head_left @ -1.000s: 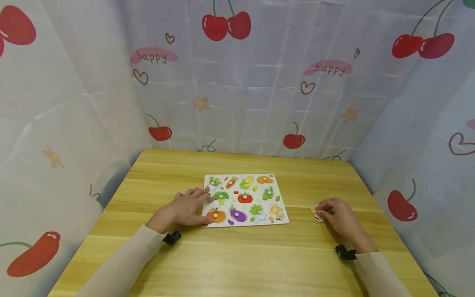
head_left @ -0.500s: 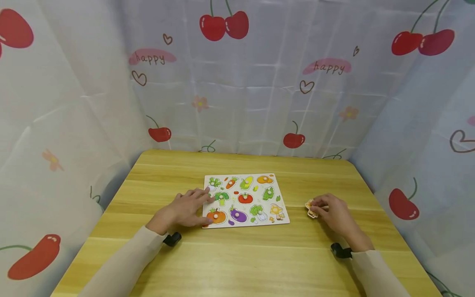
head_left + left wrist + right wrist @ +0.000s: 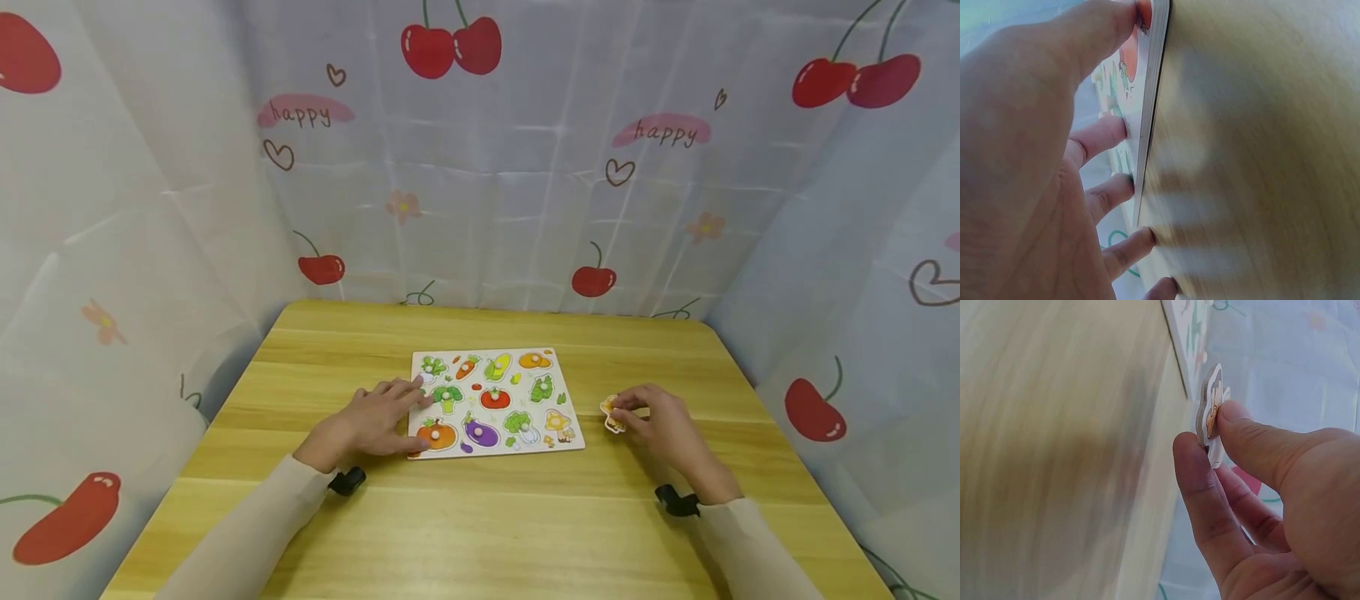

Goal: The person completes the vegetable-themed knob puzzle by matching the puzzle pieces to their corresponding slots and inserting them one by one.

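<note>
A white knobbed vegetable puzzle board [image 3: 522, 393] lies on the wooden table. My left hand [image 3: 371, 421] rests on its left edge with fingers spread. In the left wrist view, the thumb and some fingers touch the board's edge [image 3: 1149, 119], while other fingertips reach the table. Right of the board, my right hand [image 3: 667, 429] pinches a mushroom puzzle piece [image 3: 611, 414] between thumb and fingers. The right wrist view shows this piece [image 3: 1211, 403] edge-on, tilted up and apart from the table. At the board's lower right, a mushroom picture [image 3: 558, 425] shows no knob.
Knobbed pieces such as a tomato [image 3: 495, 400], an eggplant [image 3: 482, 433] and a pumpkin [image 3: 437, 435] sit in the board. The table [image 3: 480, 533] is bordered by a cherry-print curtain [image 3: 480, 208] at the back and sides.
My right hand has moved left with the mushroom piece, closer to the board. The left hand keeps its place on the board, which stays put.
</note>
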Demonstrator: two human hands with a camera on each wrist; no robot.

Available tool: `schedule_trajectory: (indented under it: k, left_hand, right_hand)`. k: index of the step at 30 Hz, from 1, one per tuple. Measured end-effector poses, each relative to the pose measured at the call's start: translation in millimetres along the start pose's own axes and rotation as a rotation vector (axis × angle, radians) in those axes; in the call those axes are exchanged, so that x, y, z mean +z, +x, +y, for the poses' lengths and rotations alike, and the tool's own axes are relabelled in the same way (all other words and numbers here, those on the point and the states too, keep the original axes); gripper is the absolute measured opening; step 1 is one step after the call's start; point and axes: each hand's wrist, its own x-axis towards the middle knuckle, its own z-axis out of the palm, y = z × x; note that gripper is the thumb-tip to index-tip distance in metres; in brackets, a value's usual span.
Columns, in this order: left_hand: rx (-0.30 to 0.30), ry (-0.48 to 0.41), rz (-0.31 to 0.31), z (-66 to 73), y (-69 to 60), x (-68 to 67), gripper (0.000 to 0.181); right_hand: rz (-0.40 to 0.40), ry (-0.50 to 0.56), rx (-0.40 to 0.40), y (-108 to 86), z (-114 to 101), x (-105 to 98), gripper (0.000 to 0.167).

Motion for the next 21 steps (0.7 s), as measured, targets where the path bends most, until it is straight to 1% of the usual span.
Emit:
schedule_trajectory:
  k: [5, 15, 21]
  left_hand:
    - [-0.007, -0.003, -0.004, 0.6, 0.6, -0.5, 0.082]
    - [-0.008, 0.004, 0.001, -1.2, 1.3, -0.2, 0.083]
    - [-0.008, 0.002, -0.001, -2.2, 2.5, 0.4, 0.082]
  right_hand:
    - [0.013, 0.022, -0.033, 3.0, -6, 2, 0.007]
    - [-0.022, 0.08, -0.045, 6.3, -19, 8, 0.007]
    - [-0.041, 0.085, -0.06, 9.3, -26, 13, 0.007]
